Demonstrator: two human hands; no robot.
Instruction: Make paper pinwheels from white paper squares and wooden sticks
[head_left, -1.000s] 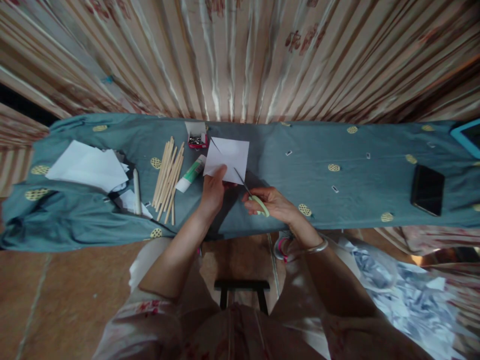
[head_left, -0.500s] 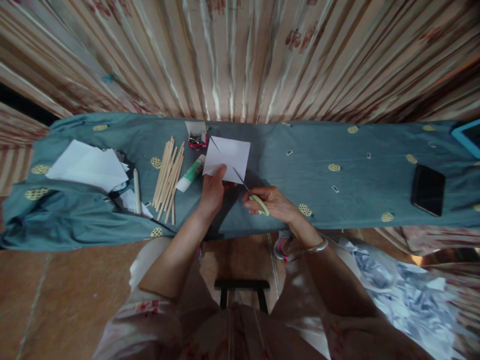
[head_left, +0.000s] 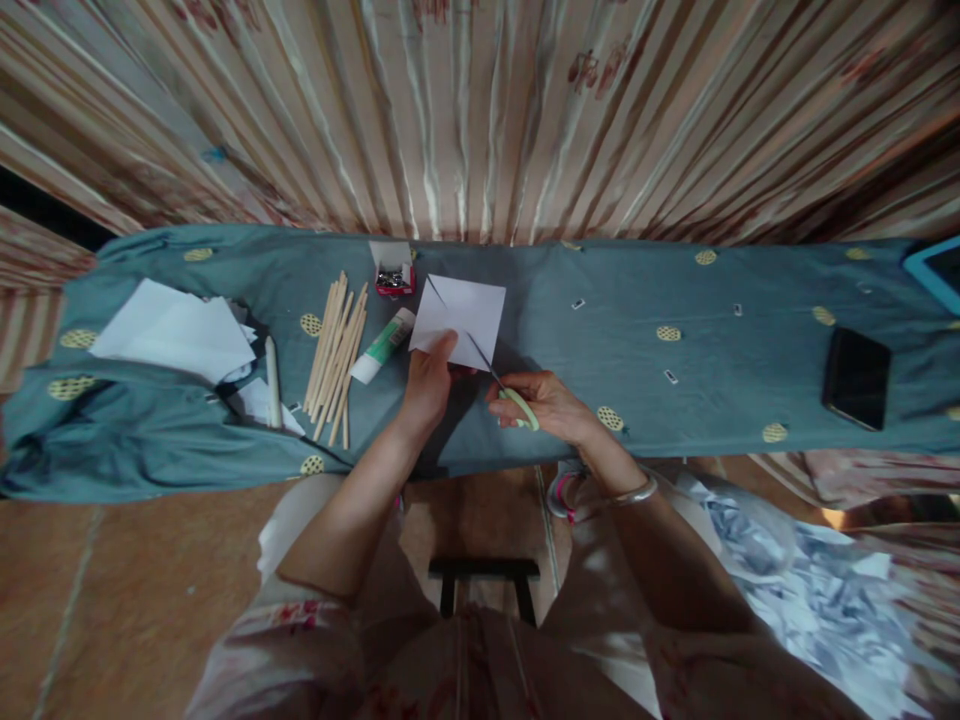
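Note:
My left hand (head_left: 431, 378) grips a square of white paper (head_left: 469, 305) by its lower left edge, thumb on top. In my right hand (head_left: 551, 405) is a pair of scissors (head_left: 519, 405) with pale green handles. One dark blade lies over the paper near its lower right corner; part of the other is hidden. A thin dark slit shows at the paper's upper left. Just left of the paper lies a glue stick (head_left: 382, 345) with a green label, and behind that stands an opened small red box (head_left: 395, 280) holding shiny metal bits.
Several wooden sticks (head_left: 337, 360) lie left of the glue. Farther left are white paper sheets (head_left: 172, 330) and a pale rod (head_left: 273, 385). A black phone (head_left: 857, 380) and a blue-edged device (head_left: 926, 275) lie right on the teal cloth (head_left: 727, 370). Curtains (head_left: 480, 120) hang behind.
The paper has shifted slightly to the right with my left hand. The scissors and my right hand stay almost where they were.

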